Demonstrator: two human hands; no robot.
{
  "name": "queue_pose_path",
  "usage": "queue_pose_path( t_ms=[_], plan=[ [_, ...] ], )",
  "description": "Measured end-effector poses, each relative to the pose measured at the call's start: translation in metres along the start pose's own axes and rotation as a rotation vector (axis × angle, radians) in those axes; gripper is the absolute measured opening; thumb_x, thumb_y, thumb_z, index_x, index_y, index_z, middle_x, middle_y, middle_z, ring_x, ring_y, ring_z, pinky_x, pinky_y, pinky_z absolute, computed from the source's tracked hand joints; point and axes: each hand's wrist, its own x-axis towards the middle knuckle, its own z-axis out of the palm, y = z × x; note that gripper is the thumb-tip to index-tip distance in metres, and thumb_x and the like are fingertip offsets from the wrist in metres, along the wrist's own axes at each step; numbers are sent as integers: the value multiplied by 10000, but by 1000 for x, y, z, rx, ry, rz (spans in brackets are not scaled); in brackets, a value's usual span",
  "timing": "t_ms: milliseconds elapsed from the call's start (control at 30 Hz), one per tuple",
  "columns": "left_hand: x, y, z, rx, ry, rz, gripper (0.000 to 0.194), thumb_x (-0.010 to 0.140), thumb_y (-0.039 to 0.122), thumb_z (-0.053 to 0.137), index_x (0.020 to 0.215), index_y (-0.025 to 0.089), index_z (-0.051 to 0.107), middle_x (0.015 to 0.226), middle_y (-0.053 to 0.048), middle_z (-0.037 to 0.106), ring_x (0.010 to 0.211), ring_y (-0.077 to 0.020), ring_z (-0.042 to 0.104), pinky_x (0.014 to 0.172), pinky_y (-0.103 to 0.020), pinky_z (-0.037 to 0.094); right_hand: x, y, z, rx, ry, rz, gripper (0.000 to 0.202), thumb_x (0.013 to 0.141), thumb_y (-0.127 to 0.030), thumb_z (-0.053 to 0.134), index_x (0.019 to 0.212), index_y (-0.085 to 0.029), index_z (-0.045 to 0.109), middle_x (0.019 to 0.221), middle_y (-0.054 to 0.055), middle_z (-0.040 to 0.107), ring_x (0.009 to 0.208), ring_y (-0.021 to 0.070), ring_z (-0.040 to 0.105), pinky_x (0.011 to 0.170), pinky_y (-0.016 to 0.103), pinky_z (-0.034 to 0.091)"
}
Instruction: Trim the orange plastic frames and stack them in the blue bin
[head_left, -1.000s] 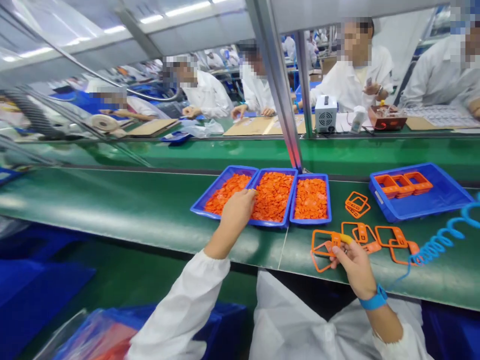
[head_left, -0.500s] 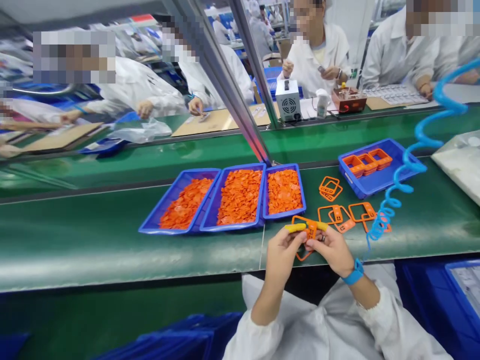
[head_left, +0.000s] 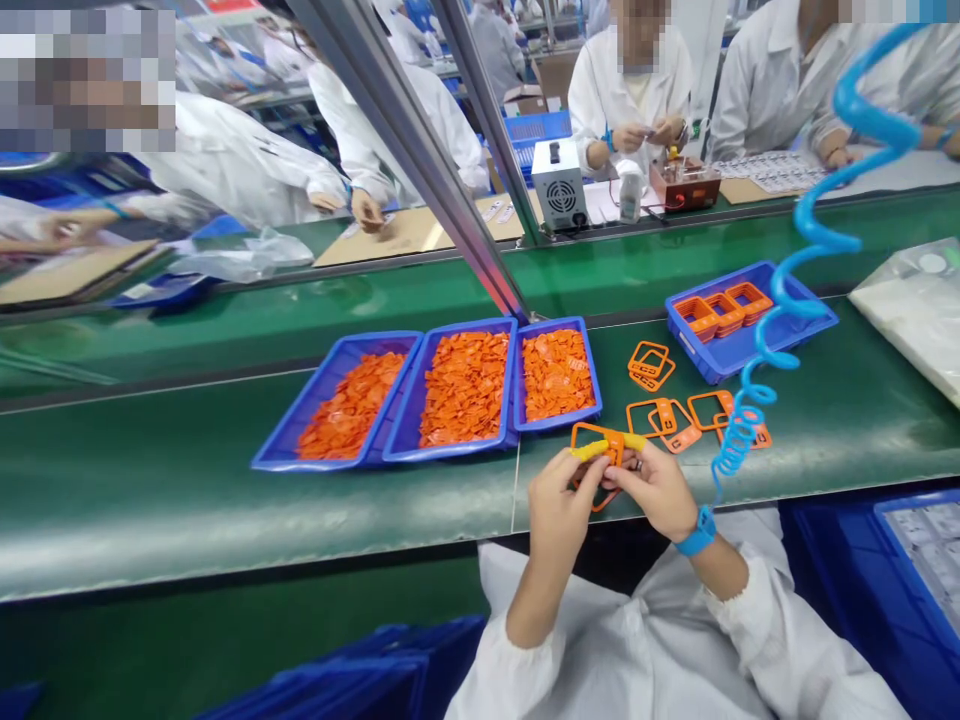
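While both bare hands meet over the near edge of the long green work surface [head_left: 187,480], a thin rectangular orange plastic frame [head_left: 615,447] is held between them, above the surface. The left hand [head_left: 559,500] pinches near its tab with thumb and yellow-covered forefinger, and the right hand [head_left: 664,492] pinches the tab's other side the same way; whether a small piece sits between the fingers cannot be told. Beyond and to the left stand three blue plastic trays side by side. The leftmost tray [head_left: 311,400] holds small flat orange plastic pieces heaped toward one side, baring part of its floor; the middle tray [head_left: 401,435] is filled with similar pieces across most of its floor, and the smaller third tray [head_left: 559,423] is also well filled. To the right, a wide blue plastic tray [head_left: 739,348] carries three stacks of orange frames [head_left: 724,313] in a row along its far side, its nearer floor bare. Loose orange frames [head_left: 675,425] lie overlapping between that tray and the hands. A coiled blue cord [head_left: 877,122] runs down to the blue wristband [head_left: 697,533] on the right wrist. At the lower right, a blue plastic bin [head_left: 847,580] holds pale sheet-like items.
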Motion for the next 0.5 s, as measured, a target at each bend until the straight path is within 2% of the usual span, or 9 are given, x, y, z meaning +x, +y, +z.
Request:
queue_pose_path(
  t_ms=[100, 233, 400, 500],
  plan=[
    [2, -1, 0, -60, 5, -45, 128, 962, 330, 786, 990, 258, 889, 980, -47, 851, 888, -230, 807, 839, -319, 653, -1, -1, 0, -9, -10, 8, 425, 895, -526, 913, 1198, -242, 823, 970, 32, 824, 884, 255, 825, 865, 411, 731],
    [6, -4, 2, -178, -29, -81, 130, 935, 328, 785, 920, 228, 865, 939, -56, 830, 863, -229, 804, 770, -305, 660, -2, 1, -1, -63, -21, -31, 420, 947, -530, 869, 1252, -244, 823, 1004, 49, 831, 883, 265, 831, 836, 401, 729],
    [9, -3, -1, -192, -32, -136, 174, 905, 330, 824, 1039, 219, 830, 977, -62, 856, 898, -243, 835, 819, -327, 691, -4, 0, -1, -146, -8, -42, 367, 975, -539, 830, 1216, -264, 846, 1041, 69, 851, 897, 299, 842, 853, 438, 728],
    [9, -1, -6, -140, -59, -158, 173, 909, 352, 830, 1026, 225, 826, 975, -64, 870, 878, -250, 848, 804, -329, 694, -6, -2, 0, -194, -24, -99, 327, 1027, -514, 773, 1226, -267, 851, 1062, 79, 850, 885, 301, 843, 845, 444, 725]
  ],
)
